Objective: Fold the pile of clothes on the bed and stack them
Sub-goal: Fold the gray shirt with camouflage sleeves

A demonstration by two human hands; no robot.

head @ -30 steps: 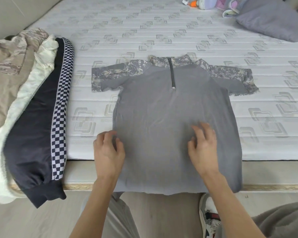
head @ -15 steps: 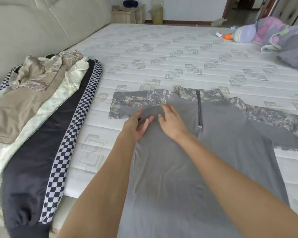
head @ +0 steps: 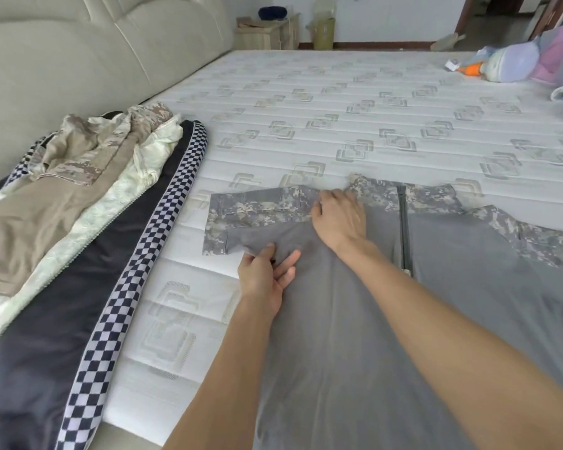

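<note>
Centrally, the left hand [head: 263, 277] pinches the grey shirt [head: 355, 336] below its camouflage sleeve [head: 257, 211]. Right hand [head: 340, 219] presses flat, fingers spread, by the collar.

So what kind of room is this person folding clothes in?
Most likely a bedroom at home: a bare quilted mattress fills the view, a padded headboard stands along its left side, and a small wooden bedside cabinet sits in the far corner.

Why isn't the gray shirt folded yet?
Still spread flat: the gray shirt lies open on the bed, sleeve stretched out sideways.
</note>
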